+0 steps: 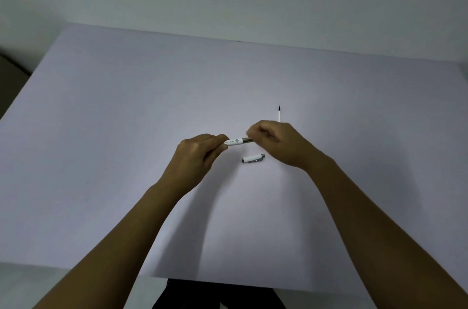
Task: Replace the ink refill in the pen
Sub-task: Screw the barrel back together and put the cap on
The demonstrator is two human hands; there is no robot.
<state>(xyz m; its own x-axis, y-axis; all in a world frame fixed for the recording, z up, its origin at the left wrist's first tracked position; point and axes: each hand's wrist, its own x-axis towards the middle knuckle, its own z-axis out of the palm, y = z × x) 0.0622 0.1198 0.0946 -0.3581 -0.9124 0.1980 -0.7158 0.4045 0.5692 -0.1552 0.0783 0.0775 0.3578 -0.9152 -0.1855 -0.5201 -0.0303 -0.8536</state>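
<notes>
Pen barrel (236, 142) between both hands, cap (252, 158) just below.

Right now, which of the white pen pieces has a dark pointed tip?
The thin white refill lying past the right hand. The white cap and printed white barrel have silver metal ends.

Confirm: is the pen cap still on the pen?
No: the cap lies alone on the table, below the pen held by both hands.
</notes>
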